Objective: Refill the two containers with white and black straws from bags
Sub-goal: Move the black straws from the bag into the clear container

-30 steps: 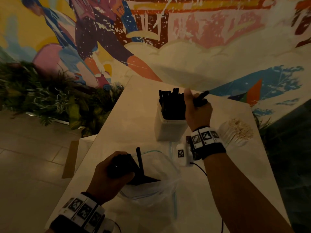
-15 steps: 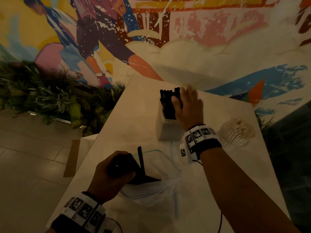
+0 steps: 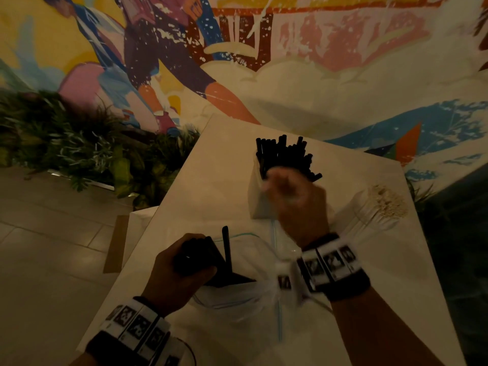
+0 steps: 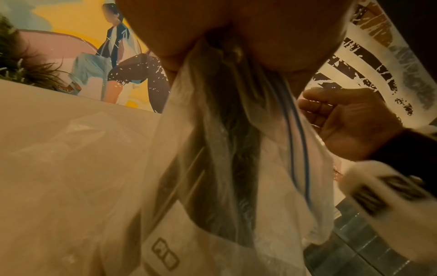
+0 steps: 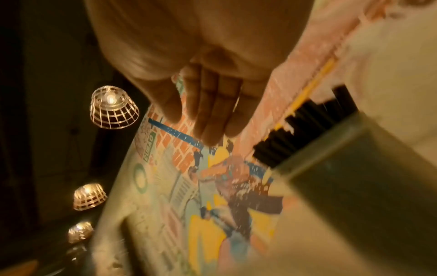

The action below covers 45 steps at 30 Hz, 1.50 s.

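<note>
Left hand (image 3: 179, 270) grips black straws (image 3: 211, 262) upright in bag (image 3: 237, 294); right hand (image 3: 293, 202) released, blurred, beside container (image 3: 257, 204), its straws vertical.

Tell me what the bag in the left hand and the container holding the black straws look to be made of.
Bag: thin clear plastic film, glossy; it crinkles, shows dark straws through it, and has a blue zip strip. Container: likely rigid frosted or white plastic with a matte finish; its walls look flat and dull, but dim light and blur leave this open.
</note>
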Tool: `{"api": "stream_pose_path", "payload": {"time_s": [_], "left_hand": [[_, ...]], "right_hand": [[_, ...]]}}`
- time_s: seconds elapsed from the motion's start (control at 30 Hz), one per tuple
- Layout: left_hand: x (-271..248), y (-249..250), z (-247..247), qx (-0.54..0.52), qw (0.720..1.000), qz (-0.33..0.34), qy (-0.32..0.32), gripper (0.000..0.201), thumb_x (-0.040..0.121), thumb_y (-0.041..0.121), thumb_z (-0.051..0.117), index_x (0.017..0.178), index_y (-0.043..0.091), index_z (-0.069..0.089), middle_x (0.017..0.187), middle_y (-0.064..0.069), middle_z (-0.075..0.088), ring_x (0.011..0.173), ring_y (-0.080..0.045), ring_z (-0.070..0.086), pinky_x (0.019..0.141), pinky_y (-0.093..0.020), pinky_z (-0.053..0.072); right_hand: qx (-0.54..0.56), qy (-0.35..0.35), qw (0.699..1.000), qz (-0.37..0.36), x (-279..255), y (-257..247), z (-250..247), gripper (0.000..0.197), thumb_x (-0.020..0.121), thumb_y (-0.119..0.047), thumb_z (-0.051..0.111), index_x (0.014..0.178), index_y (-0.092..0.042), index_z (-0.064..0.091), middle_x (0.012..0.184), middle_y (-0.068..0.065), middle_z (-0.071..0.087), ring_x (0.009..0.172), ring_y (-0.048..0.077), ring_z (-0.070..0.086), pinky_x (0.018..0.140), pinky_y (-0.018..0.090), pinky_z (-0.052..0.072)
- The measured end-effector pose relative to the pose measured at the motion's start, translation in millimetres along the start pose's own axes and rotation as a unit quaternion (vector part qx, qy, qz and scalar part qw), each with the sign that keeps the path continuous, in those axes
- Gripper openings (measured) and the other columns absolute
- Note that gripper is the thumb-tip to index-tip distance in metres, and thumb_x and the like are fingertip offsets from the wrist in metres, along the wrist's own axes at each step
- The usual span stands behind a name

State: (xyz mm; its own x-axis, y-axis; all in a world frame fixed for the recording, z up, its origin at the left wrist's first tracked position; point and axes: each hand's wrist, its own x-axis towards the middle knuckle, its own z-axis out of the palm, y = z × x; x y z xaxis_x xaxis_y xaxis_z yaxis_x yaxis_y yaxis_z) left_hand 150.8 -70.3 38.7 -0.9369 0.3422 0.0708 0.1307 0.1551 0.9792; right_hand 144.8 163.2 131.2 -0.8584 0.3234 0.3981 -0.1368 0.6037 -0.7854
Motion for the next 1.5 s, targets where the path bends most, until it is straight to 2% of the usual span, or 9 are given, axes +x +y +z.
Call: {"api": "stream_pose_path", "payload": {"time_s": [0.1,0.2,0.33,0.53,0.7,0.9,1.1,1.3,1.5], "left_hand": [[1.5,2.6,0.9,-0.007,1.000,0.008,-0.001,0.043,0.052,0.041,0.073,0.093,0.037,0.060,0.097,0.011,0.065,0.088,-0.004,0.064,0.075,-0.018,0.055],[2.4,4.0,2.9,0.019,1.000,0.017,-0.010,0.037,0.054,0.041,0.071,0.088,0.031,0.061,0.093,0.006,0.066,0.082,-0.006,0.064,0.073,-0.024,0.055],[3.5,5.0,5.1,0.041,0.998,0.033,-0.019,0.032,0.057,0.042,0.068,0.084,0.027,0.061,0.086,0.006,0.066,0.077,-0.006,0.064,0.068,-0.018,0.053],[2.0,6.2,3.5,0.019,0.999,0.028,-0.025,0.033,0.055,0.041,0.067,0.085,0.028,0.062,0.085,0.005,0.066,0.077,-0.009,0.064,0.067,-0.022,0.054],[1.5,6.1,3.8,0.040,0.998,0.033,-0.023,0.031,0.057,0.044,0.068,0.083,0.028,0.062,0.083,0.007,0.066,0.076,-0.009,0.063,0.068,-0.022,0.053],[0.1,5.0,3.1,0.031,0.999,0.008,-0.018,0.028,0.057,0.042,0.068,0.079,0.027,0.062,0.084,0.004,0.065,0.079,-0.010,0.063,0.071,-0.030,0.054],[0.0,5.2,2.9,0.023,1.000,0.002,-0.021,0.028,0.058,0.040,0.069,0.077,0.022,0.062,0.083,-0.001,0.064,0.079,-0.013,0.062,0.070,-0.029,0.054],[-0.4,4.6,3.9,0.026,1.000,0.006,-0.016,0.028,0.058,0.041,0.069,0.077,0.022,0.062,0.083,0.002,0.065,0.079,-0.011,0.062,0.068,-0.024,0.053],[0.2,3.1,3.9,0.031,0.999,0.009,-0.015,0.029,0.057,0.041,0.068,0.078,0.022,0.062,0.083,0.002,0.065,0.079,-0.010,0.062,0.067,-0.018,0.051]], "right_hand": [[0.050,-0.246,0.958,0.138,-48.5,-0.4,7.3,0.034,0.081,-0.017,0.074,0.110,-0.030,0.061,0.093,-0.007,0.068,0.083,0.006,0.065,0.079,0.028,0.057],[-0.026,-0.351,0.917,0.189,-74.8,16.1,20.8,0.077,0.072,-0.032,0.081,0.137,-0.035,0.039,0.122,-0.009,0.057,0.107,0.011,0.058,0.092,0.033,0.052],[0.067,-0.304,0.935,0.168,-89.1,15.4,38.8,0.085,0.070,-0.036,0.080,0.143,-0.029,0.037,0.132,-0.013,0.054,0.119,0.005,0.051,0.095,0.021,0.044],[0.092,-0.234,0.961,0.111,-98.1,13.6,54.0,0.036,0.078,-0.036,0.072,0.111,-0.028,0.065,0.111,-0.012,0.067,0.105,0.004,0.060,0.091,0.025,0.048],[0.121,-0.202,0.967,0.093,-100.9,16.5,50.9,0.010,0.082,-0.031,0.068,0.087,-0.026,0.061,0.083,-0.011,0.064,0.085,0.008,0.062,0.082,0.033,0.053],[0.197,-0.103,0.967,0.121,-96.9,32.4,41.5,0.049,0.068,0.008,0.046,0.070,-0.040,0.052,0.082,0.002,0.065,0.085,0.025,0.065,0.077,0.043,0.055],[0.204,-0.022,0.973,0.104,-87.9,29.8,29.0,0.041,0.067,0.011,0.045,0.064,-0.028,0.054,0.071,0.010,0.058,0.071,0.045,0.058,0.063,0.057,0.051],[0.143,-0.044,0.978,0.146,-96.9,47.2,37.1,0.043,0.060,0.005,0.046,0.056,-0.038,0.050,0.062,-0.002,0.054,0.059,0.023,0.050,0.060,0.043,0.046],[0.178,-0.043,0.967,0.180,-96.5,47.7,32.9,0.041,0.062,0.002,0.049,0.055,-0.038,0.050,0.065,0.000,0.058,0.061,0.019,0.053,0.057,0.022,0.049]]}}
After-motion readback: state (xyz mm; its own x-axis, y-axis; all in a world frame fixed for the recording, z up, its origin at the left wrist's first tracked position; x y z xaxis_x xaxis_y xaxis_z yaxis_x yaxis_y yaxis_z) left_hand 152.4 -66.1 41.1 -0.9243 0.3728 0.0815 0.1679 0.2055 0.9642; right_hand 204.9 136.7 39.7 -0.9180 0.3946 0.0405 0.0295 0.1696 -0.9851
